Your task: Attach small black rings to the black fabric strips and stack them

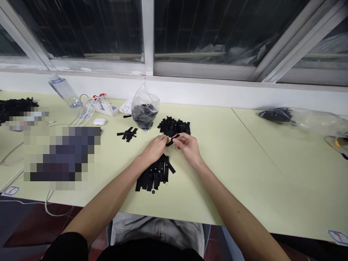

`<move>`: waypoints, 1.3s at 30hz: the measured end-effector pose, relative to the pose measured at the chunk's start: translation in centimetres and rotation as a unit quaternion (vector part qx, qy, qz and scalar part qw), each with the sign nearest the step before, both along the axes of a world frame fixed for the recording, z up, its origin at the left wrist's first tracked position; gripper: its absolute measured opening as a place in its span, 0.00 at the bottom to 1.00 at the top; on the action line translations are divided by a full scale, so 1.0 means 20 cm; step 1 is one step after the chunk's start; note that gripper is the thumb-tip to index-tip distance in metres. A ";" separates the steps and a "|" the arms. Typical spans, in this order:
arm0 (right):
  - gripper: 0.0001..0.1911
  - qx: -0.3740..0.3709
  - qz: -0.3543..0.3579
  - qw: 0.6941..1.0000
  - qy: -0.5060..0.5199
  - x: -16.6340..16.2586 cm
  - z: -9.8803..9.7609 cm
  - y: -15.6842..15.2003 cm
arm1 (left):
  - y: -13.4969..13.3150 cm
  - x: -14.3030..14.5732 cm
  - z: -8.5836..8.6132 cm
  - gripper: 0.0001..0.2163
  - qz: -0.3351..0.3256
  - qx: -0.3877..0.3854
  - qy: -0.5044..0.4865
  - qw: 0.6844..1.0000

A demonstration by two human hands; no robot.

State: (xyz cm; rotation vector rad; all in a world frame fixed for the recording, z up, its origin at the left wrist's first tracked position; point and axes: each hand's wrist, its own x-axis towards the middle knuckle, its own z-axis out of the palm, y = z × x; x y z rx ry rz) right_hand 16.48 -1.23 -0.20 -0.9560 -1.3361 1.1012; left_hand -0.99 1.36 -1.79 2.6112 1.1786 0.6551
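Observation:
Both of my hands meet over the table, pinching one short black strap (170,142) between them. My left hand (157,145) has its fingers closed at the strap's left end. At the other end, my right hand (188,145) grips it between thumb and fingers. Just beyond the hands is a heap of black straps (174,126). Nearer to me, partly under my left wrist, lies a spread of black straps (152,177) with small white marks. A small black ring (153,192) sits by its front edge. Several more black strips (128,134) lie to the left.
A clear plastic bag (145,112) of black pieces stands behind the straps. At left are a water bottle (66,90), a power strip (104,107) with cables, a white earphone case (99,121) and a blurred dark object (67,152). Another plastic bag (304,117) lies far right.

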 end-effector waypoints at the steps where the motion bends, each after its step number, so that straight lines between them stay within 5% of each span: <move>1: 0.12 -0.002 0.002 1.000 -0.013 0.00 0.00 0.00 | 0.00 0.00 0.00 0.08 0.000 0.000 0.002 1.000; 10: 0.11 0.028 -0.033 0.990 -0.137 -0.02 -0.05 -0.01 | 0.00 -0.02 -0.01 0.14 0.030 -0.044 -0.108 0.993; 15: 0.08 0.046 -0.057 0.986 -0.151 -0.02 -0.04 -0.02 | 0.00 0.00 0.03 0.09 0.058 -0.122 -0.285 0.949; 20: 0.08 0.049 -0.071 0.985 -0.147 -0.01 -0.04 -0.02 | -0.01 0.03 0.05 0.06 0.043 -0.151 -0.358 0.920; 27: 0.06 0.055 0.065 0.970 -0.228 -0.02 -0.02 -0.04 | 0.00 0.00 0.04 0.07 0.075 -0.132 -0.389 0.909; 33: 0.05 0.098 -0.065 0.972 -0.205 -0.03 -0.02 -0.05 | -0.01 0.01 0.06 0.08 0.032 -0.152 -0.386 0.909; 39: 0.05 0.102 -0.091 0.971 -0.194 -0.02 0.00 -0.05 | -0.03 0.04 0.06 0.07 0.000 -0.177 -0.393 0.902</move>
